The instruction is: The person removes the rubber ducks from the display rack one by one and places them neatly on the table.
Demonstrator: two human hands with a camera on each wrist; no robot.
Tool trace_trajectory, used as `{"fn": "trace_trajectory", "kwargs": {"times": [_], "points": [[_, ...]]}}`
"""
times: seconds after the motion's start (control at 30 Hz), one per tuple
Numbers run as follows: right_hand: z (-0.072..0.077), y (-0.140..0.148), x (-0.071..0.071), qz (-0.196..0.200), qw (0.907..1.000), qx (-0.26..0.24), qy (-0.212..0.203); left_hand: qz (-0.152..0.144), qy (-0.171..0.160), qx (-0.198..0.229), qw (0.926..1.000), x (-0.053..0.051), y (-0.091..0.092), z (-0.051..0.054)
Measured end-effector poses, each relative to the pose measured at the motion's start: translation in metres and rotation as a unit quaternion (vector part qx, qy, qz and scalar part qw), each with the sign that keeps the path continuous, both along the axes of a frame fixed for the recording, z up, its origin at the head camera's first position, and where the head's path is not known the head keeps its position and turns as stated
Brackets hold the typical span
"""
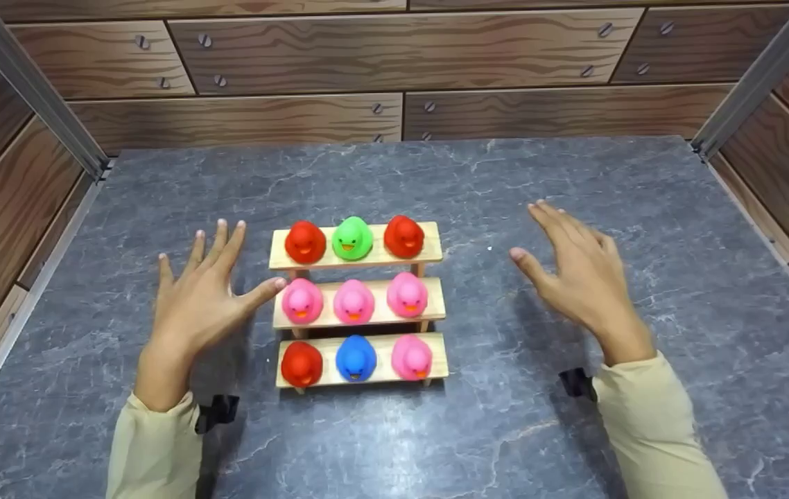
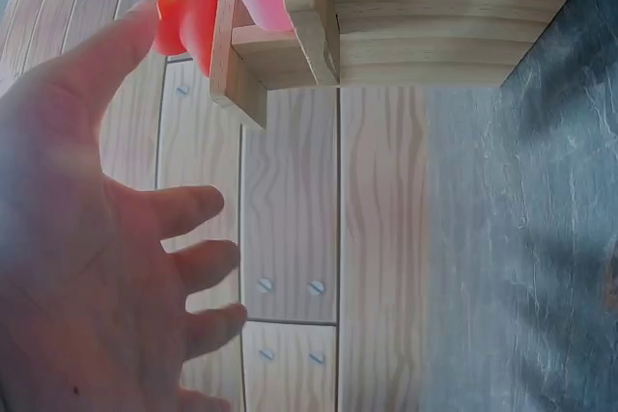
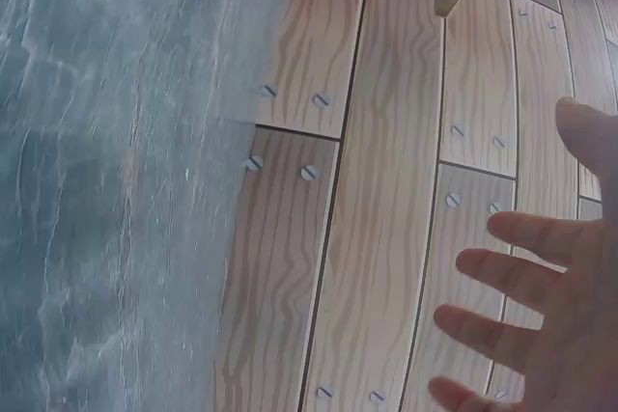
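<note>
A three-tier wooden stand [image 1: 382,342] carries rubber ducks in rows of three. On the top tier a green duck [image 1: 352,239] sits between two red ducks, the left one [image 1: 305,242] and the right one [image 1: 404,237]. Pink ducks [image 1: 353,302] fill the middle tier. The bottom tier holds a red duck [image 1: 301,364], a blue duck [image 1: 356,359] and a pink duck [image 1: 412,357]. My left hand [image 1: 204,294] hovers left of the stand, fingers spread, its thumb tip near the middle tier. Well to the right, my right hand [image 1: 578,274] is held empty above the table, fingers extended.
The stand rests on a grey marbled tabletop [image 1: 498,443]. Wood-patterned panels [image 1: 394,52] rise behind the table and along both sides, with metal posts [image 1: 55,104] at the back corners. Black straps [image 1: 217,414] show at both wrists.
</note>
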State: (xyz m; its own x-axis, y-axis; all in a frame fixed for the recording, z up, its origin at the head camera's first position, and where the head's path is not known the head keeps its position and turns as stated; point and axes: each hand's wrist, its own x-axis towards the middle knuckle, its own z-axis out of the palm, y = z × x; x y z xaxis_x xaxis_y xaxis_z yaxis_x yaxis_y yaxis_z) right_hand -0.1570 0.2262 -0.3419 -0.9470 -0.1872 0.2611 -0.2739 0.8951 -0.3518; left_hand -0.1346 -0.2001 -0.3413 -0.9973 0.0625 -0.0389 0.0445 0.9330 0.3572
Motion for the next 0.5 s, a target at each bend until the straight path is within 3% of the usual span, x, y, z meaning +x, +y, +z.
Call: {"fn": "trace_trajectory", "kwargs": {"times": [0.2, 0.5], "points": [[-0.004, -0.007, -0.006, 0.024, 0.9977, -0.059, 0.025, -0.016, 0.011, 0.052, 0.9985, -0.006, 0.0, -0.004], [-0.005, -0.021, -0.012, 0.056, 0.9892, -0.132, 0.032, -0.031, -0.002, 0.137, 0.99, -0.012, 0.001, -0.007]]}}
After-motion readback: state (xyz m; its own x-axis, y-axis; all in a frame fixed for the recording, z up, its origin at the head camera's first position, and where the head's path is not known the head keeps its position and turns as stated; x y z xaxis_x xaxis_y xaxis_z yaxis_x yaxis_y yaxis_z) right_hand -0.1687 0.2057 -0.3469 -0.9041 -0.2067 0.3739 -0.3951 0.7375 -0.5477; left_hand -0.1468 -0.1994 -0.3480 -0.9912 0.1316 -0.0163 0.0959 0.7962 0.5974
